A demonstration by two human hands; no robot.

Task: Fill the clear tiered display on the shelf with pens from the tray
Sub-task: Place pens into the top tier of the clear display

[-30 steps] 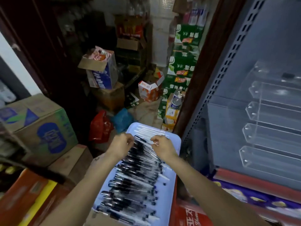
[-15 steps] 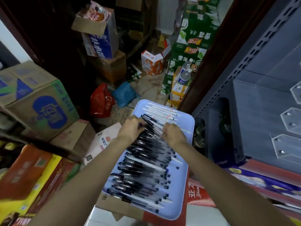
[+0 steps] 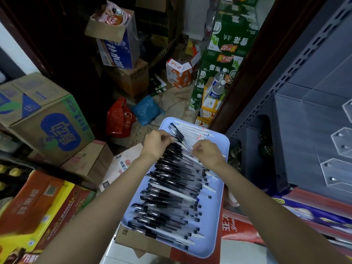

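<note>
— What can't you make out from where you sit?

— Working from the left: the orange and yellow cartons (image 3: 28, 210) at my lower left are smeared by motion and I cannot read their print. My left hand (image 3: 156, 144) shows me only its back; its fingers curl down and pinch the black-capped ends of a few pens (image 3: 171, 187), though how many I cannot tell. My right hand (image 3: 206, 154) is likewise knuckles-up, fingers curled and pinching the clear barrels of that same bunch, the fingertips hidden. Far right, the clear tiered display (image 3: 341, 141) is cut off by the frame edge; only the ends of three or four tiers show.

— And the surroundings?

— A cramped stockroom. A brown box with a blue logo (image 3: 47, 119) sits at left, with a red plastic bag (image 3: 119, 119) on the littered floor beyond it. The pens lie heaped across a pale blue tray (image 3: 217, 206) at centre, which rests on cardboard and a red carton. Green drink cases (image 3: 228, 46) are stacked behind, and the grey perforated shelf unit (image 3: 295, 115) stands to the right.
</note>
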